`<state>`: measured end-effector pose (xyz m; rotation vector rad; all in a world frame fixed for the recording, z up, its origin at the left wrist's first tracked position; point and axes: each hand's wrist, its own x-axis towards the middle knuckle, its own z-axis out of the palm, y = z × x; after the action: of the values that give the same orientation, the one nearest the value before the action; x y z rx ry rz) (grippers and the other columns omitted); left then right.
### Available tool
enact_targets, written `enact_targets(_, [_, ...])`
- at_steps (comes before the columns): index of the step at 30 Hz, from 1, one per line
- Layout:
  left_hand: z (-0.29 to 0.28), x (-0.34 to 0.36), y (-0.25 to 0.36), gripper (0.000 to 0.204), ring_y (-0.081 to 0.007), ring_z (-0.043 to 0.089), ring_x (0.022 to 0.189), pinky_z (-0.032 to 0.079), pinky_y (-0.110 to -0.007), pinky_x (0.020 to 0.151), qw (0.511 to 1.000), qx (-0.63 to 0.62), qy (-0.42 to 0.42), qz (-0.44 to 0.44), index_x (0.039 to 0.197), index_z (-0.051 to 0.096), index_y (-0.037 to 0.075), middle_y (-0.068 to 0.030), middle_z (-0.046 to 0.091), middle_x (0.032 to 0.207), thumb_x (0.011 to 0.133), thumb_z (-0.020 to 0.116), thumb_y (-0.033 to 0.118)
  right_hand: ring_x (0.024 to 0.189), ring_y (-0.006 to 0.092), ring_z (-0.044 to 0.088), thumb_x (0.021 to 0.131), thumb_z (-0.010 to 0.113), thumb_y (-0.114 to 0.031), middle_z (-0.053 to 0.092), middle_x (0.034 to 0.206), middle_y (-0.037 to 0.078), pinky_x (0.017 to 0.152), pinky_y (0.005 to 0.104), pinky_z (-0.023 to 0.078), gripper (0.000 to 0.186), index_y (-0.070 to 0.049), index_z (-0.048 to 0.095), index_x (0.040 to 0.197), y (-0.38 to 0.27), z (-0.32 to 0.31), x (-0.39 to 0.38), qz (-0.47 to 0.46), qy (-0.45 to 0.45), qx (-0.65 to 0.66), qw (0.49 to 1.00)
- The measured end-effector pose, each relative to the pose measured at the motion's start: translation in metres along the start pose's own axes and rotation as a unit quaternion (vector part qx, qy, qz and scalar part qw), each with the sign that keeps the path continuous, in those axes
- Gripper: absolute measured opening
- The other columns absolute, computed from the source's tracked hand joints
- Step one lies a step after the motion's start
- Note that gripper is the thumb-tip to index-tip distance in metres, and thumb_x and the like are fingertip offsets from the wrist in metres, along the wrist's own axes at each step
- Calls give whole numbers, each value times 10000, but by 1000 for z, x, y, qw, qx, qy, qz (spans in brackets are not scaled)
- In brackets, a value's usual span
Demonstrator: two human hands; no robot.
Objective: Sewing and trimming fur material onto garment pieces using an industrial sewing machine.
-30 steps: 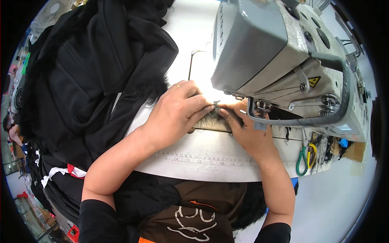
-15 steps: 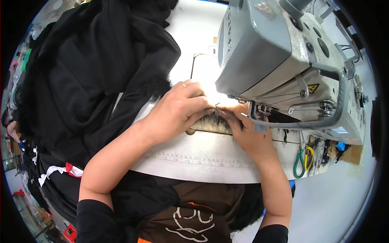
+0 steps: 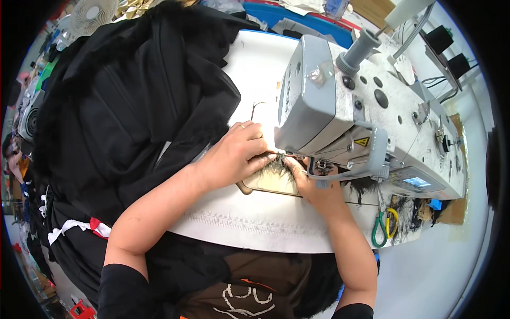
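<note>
A strip of dark and pale fur trim (image 3: 280,169) lies at the needle area of a grey and white sewing machine (image 3: 313,98). My left hand (image 3: 236,155) pinches its left part, fingertips close to the presser foot area. On the other side my right hand (image 3: 314,186) grips the fur with thumb and fingers, partly hidden behind the machine's wire guard. Bright lamp light washes out the spot above the fingertips. Left of my left hand, a black fur-edged garment (image 3: 143,90) is heaped on the white table (image 3: 234,223).
Green-handled scissors (image 3: 379,229) and a yellow-handled tool (image 3: 392,222) lie at the table's right end among dark fur scraps. A printed ruler runs along the near edge. Brown and black cloth (image 3: 265,271) covers my lap. A blue container (image 3: 276,16) and a fan (image 3: 93,16) stand behind.
The view has shifted, showing more of the machine top and its small screen. Both hands stay on the fur at the needle area, with slight finger movement.
</note>
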<state>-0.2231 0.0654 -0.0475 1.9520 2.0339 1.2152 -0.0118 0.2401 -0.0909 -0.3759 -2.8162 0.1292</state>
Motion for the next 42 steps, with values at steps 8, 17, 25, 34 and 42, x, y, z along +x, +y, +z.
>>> enact_targets(8, [-7, 8, -5, 172, -288, 601, 1014, 489, -428, 927, 1000, 0, -19, 15, 897, 655, 58, -70, 589, 1021, 922, 801, 145, 1163, 197, 723, 1078, 591, -217, 743, 1322, 9, 1041, 382, 562, 398, -253, 690, 1462, 12, -17, 10, -55, -128, -90, 986])
enact_targets(17, [-4, 12, -6, 203, -279, 601, 1012, 464, -445, 946, 1000, 19, 5, 23, 859, 641, 62, -61, 580, 996, 911, 816, 152, 1335, 230, 634, 1098, 587, -351, 688, 1433, 69, 1142, 380, 491, 444, -57, 625, 1428, 33, -13, 11, 81, -142, 35, 986])
enact_targets(25, [-4, 11, -6, 189, -278, 601, 1022, 459, -438, 967, 1000, 22, -4, 15, 867, 659, 63, -61, 585, 999, 889, 824, 150, 1216, 182, 700, 1069, 640, -307, 747, 1308, 24, 1054, 360, 554, 348, -176, 709, 1384, 31, -20, 9, -95, -41, -113, 988])
enact_targets(34, [2, 8, -3, 185, -308, 609, 1065, 444, -480, 1063, 1000, 7, 17, -6, 923, 669, 64, -83, 599, 1041, 876, 796, 190, 1141, 165, 743, 1071, 642, -289, 779, 1250, -4, 992, 351, 596, 332, -267, 744, 1386, 28, -9, 0, -132, 0, -141, 981])
enact_targets(42, [6, 6, 2, 149, -304, 612, 1038, 456, -472, 1059, 998, 29, 51, -22, 924, 707, 59, -72, 603, 1035, 886, 813, 155, 1138, 152, 744, 1091, 611, -305, 774, 1282, -1, 977, 345, 602, 346, -287, 730, 1416, 22, -18, 5, -73, -49, -136, 987])
